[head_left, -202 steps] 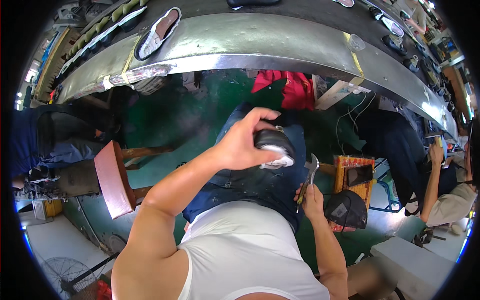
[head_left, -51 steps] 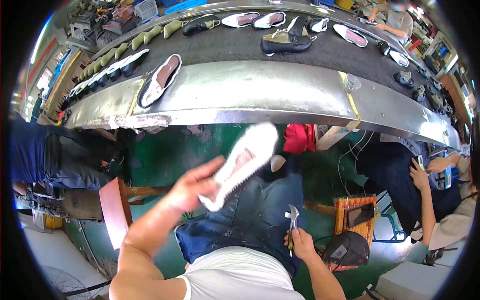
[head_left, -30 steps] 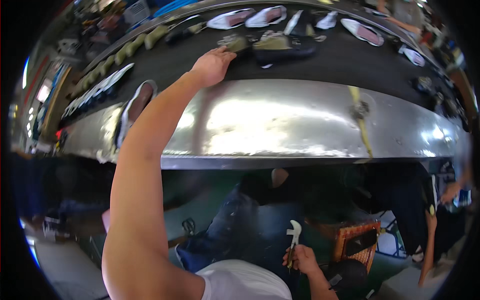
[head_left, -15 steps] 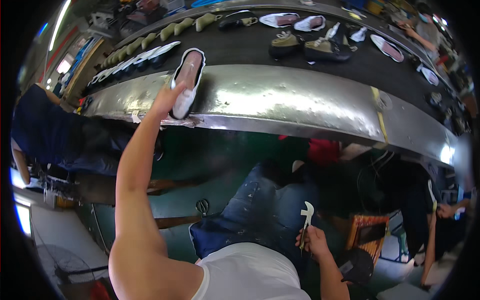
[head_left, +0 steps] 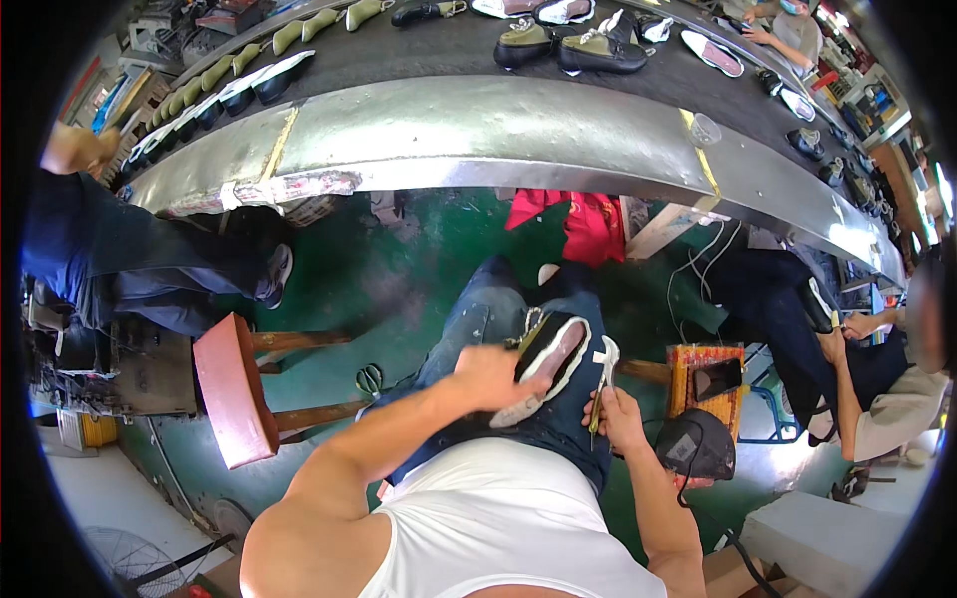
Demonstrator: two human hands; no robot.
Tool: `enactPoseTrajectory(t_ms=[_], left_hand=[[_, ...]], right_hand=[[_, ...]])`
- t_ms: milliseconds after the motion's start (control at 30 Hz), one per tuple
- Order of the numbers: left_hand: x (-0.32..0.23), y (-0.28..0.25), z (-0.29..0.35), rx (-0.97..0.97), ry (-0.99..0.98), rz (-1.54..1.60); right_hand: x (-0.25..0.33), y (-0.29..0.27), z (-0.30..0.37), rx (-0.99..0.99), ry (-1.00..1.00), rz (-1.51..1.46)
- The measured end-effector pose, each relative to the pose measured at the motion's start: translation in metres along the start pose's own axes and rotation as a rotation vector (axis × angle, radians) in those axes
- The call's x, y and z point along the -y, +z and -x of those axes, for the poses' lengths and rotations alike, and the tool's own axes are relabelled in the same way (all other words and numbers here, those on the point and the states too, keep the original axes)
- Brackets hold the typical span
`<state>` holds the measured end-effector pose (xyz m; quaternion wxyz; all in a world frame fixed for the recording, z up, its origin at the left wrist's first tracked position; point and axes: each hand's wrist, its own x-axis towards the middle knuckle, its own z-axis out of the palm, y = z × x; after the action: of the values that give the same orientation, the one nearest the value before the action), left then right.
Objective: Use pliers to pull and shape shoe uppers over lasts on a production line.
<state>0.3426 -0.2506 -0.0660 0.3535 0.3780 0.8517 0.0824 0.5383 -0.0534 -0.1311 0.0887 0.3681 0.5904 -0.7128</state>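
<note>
Over my lap, my left hand (head_left: 486, 379) is closed on a dark shoe (head_left: 560, 357), which is tilted with its bottom up. A white edge is folded around its pinkish insole, and laces show at its far side. The hand is slightly blurred and covers part of the near end. Just to the right, my right hand (head_left: 620, 419) grips lasting pincers (head_left: 606, 367) with a pale metal hammer-like head pointing up, close to the shoe but apart from it.
A dark conveyor (head_left: 429, 55) carrying several shoes runs behind a metal rail (head_left: 449, 125). A stool (head_left: 234, 394) and scissors (head_left: 370, 380) are at left. A cap (head_left: 698, 444) lies by an orange woven seat (head_left: 688, 369) at right. Co-workers sit on both sides.
My left hand has brought the shoe from the metal rail down over my lap, beside the pincers. The right hand still holds the pincers. The view has tilted downward.
</note>
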Motion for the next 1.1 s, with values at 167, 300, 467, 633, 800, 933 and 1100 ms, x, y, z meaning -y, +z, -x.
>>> enactPoseTrajectory(t_ms=[167, 300, 467, 633, 800, 933, 1100], left_hand=[[-0.006, 0.022, -0.114, -0.203, -0.056, 0.345], [0.013, 0.016, -0.148, -0.077, -0.028, 0.918], [0.005, 0.008, -0.105, -0.171, 0.191, 1.421], [0.012, -0.006, -0.054, -0.256, 0.300, 1.143], [0.033, 0.007, -0.035, -0.299, 0.412, 0.951], [0.026, 0.008, -0.028, -0.525, 0.407, 0.699], [0.022, 0.006, -0.023, -0.491, 0.420, 0.738]], right_hand=[[-0.011, -0.006, 0.011, 0.016, -0.150, 0.042], [0.001, 0.001, 0.030, 0.023, -0.186, 0.104], [0.033, 0.012, 0.049, 0.006, -0.116, 0.272], [0.047, 0.022, 0.054, 0.080, -0.309, 0.328], [0.062, 0.036, 0.057, 0.207, -0.240, 0.264], [0.069, 0.049, 0.040, 0.314, -0.287, 0.337], [0.075, 0.063, 0.029, 0.334, -0.141, 0.119]])
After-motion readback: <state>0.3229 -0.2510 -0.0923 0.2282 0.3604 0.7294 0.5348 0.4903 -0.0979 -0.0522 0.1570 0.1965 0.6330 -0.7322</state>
